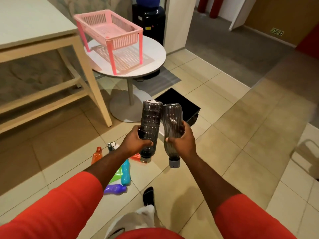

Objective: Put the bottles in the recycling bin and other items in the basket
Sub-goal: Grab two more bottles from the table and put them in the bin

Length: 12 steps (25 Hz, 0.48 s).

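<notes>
My left hand [136, 141] grips a dark ribbed plastic bottle [151, 118], held upside down with its cap toward me. My right hand [183, 141] grips a second dark smooth bottle [172, 118] with a grey cap, also inverted. Both bottles touch near their bases, just in front of a black bin [188, 107] on the floor. A pink slatted basket [110, 28] on legs stands on the round white table [155, 54]. On the floor below my left arm lie an orange bottle [96, 155], a teal bottle [125, 173], a purple bottle [114, 189] and a small lighter-like item [111, 145].
A large wooden-legged table [51, 40] fills the left side. A dark water dispenser [150, 19] stands behind the round table, with a grey mat [164, 81] beside it. A metal chair frame [309, 152] is at the right edge. My sock-clad foot [148, 195] is on the tiles.
</notes>
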{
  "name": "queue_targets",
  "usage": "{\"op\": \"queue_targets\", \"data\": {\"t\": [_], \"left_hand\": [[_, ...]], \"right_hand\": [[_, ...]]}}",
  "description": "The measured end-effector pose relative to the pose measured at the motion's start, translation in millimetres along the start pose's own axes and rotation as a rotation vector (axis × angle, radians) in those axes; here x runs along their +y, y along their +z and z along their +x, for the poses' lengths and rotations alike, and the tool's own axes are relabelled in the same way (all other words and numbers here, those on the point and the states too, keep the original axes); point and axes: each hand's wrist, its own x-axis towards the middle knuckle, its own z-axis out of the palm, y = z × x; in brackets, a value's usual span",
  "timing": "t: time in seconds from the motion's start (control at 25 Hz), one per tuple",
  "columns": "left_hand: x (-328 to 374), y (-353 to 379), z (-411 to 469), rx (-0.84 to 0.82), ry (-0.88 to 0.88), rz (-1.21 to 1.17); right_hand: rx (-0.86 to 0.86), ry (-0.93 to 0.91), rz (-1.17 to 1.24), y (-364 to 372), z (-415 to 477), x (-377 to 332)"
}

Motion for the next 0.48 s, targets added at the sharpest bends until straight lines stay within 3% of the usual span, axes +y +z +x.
{"op": "queue_targets", "data": {"t": [0.48], "left_hand": [[78, 23, 234, -0.150, -0.032, 0.038]], "right_hand": [[-0.045, 0.096, 0.005, -13, 225, -16]]}}
